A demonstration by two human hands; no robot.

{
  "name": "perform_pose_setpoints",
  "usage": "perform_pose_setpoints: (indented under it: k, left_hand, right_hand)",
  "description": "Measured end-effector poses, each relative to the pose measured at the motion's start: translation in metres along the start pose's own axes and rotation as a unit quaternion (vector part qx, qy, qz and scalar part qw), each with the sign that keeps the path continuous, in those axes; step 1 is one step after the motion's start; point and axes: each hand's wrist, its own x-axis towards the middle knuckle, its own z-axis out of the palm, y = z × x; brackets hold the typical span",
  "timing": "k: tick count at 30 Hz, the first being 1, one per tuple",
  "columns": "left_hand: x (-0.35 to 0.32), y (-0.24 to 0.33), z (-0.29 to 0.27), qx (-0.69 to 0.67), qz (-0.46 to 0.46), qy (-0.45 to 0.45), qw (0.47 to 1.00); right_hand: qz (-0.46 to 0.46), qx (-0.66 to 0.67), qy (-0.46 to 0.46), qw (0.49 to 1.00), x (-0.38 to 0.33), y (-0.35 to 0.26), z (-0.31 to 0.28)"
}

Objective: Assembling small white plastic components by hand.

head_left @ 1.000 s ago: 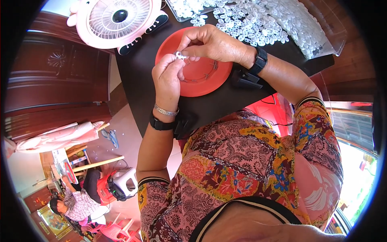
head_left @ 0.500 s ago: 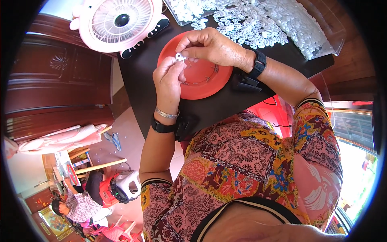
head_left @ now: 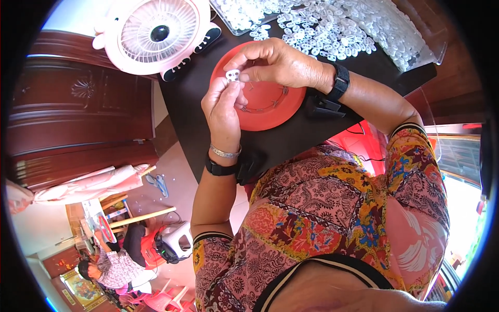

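Observation:
Between the thumb and forefinger of my left hand (head_left: 224,106) is a small white plastic piece (head_left: 232,76) with several holes. My right hand (head_left: 283,65) is closed in a pinch right beside it, thumb and forefinger close against the piece. What those right fingertips hold, if anything, is too small to make out. Both hands are above a round red plate (head_left: 267,122). Thin dark metal bits (head_left: 283,96) lie on the plate, mostly toward its right and near side.
A heap of similar white pieces (head_left: 332,31) covers the far right of the black table (head_left: 187,114), some in a clear tray (head_left: 434,57). A pink fan (head_left: 158,34) stands at the far left. Another person (head_left: 117,268) sits at lower left, near a pink chair (head_left: 169,299).
The whole view has shifted slightly, so things sit a little further right. The white piece has turned somewhat at my fingertips, and both hands remain together over the plate.

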Motion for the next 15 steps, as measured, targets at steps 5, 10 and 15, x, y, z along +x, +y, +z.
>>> perform_pose_setpoints:
  k: [5,10,15]
  left_hand:
    - [0.0013,-0.0009,-0.0003,-0.024,-0.008,-0.025,0.999]
    - [0.0028,0.0017,-0.0041,0.018,-0.039,-0.032,0.999]
    - [0.0032,0.0031,-0.0034,-0.003,-0.026,-0.015,1.000]
  right_hand:
    - [0.019,-0.007,-0.024,0.999,-0.0007,-0.0024,-0.0048]
    - [0.002,-0.026,-0.052,0.998,0.0004,-0.0045,-0.0045]
    - [0.039,-0.025,-0.029,0.998,-0.0018,-0.0067,0.0007]
